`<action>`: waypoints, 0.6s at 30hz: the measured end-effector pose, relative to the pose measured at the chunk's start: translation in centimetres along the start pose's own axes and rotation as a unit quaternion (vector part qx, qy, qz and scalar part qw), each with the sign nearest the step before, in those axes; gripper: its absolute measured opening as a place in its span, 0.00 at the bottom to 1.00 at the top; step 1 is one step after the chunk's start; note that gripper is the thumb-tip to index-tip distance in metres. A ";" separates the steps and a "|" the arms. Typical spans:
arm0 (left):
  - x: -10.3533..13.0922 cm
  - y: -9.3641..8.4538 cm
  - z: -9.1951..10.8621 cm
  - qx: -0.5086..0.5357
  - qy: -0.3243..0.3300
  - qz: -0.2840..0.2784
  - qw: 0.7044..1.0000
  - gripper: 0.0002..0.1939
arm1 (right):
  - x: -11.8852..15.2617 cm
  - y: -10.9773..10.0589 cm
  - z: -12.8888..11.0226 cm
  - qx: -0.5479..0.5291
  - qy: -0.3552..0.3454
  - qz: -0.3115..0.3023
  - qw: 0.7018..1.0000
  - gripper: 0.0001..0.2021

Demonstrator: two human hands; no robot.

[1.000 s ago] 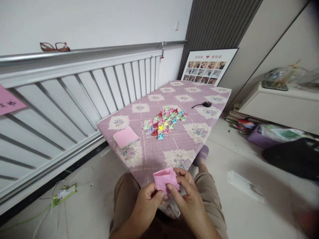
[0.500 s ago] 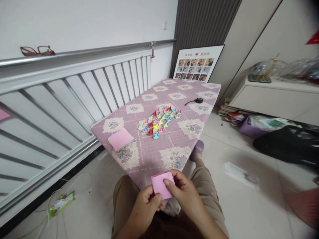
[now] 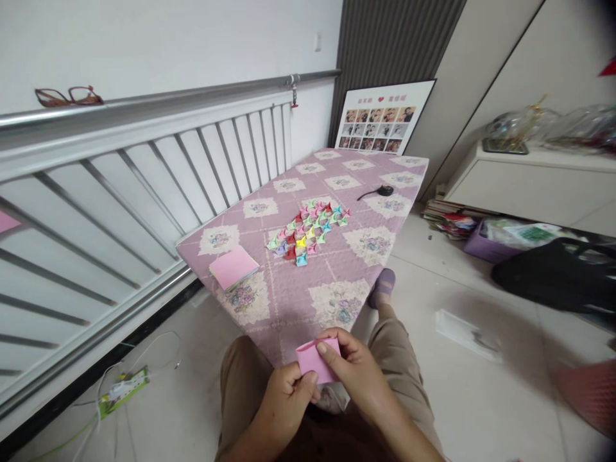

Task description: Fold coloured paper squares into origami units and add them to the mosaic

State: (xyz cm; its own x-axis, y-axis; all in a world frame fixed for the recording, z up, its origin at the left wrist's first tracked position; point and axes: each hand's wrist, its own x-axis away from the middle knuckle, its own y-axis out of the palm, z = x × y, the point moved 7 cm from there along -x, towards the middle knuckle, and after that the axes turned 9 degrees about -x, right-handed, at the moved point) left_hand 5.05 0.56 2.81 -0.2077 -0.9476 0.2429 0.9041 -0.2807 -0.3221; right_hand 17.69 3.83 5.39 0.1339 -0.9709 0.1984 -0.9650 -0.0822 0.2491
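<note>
A folded pink paper (image 3: 315,367) is held over my lap, just off the near corner of the table. My left hand (image 3: 292,389) pinches its lower left part, thumb on top. At its upper right, my right hand (image 3: 350,357) grips the paper with the thumb across its face. A fold or flap shows along the upper edge. On the patterned tablecloth (image 3: 293,289), several small folded paper pieces (image 3: 308,232) in many colours lie in slanting rows. A stack of square paper (image 3: 233,267), pink on top, rests near the left edge.
A black object with a strap (image 3: 384,190) lies toward the table's right edge. A white radiator (image 3: 144,192) borders the left side, with glasses (image 3: 70,97) on its pipe. On the floor is a power strip (image 3: 124,390). A picture board (image 3: 385,119) stands behind.
My right thumb has shifted up toward the top edge of the pink paper, and my left thumb has moved slightly right. The paper has turned a little, its upper fold now looking more open.
</note>
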 end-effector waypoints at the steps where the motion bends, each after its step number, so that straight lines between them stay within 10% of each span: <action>1: 0.0 0.0 0.0 -0.003 -0.002 0.002 1.000 0.17 | 0.0 0.0 0.2 0.003 0.001 0.001 1.000 0.19; 18: -1.0 -1.5 0.8 0.024 0.002 0.014 1.000 0.10 | -0.8 -0.5 0.9 0.040 -0.010 0.039 0.998 0.19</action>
State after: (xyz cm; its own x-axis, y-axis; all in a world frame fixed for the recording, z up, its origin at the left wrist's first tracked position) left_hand 4.15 2.07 3.75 -0.1840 -0.9555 0.2305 0.9263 -0.2470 -0.2845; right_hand 17.90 4.47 4.25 0.0536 -0.9793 0.1951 -0.9873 -0.0227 0.1572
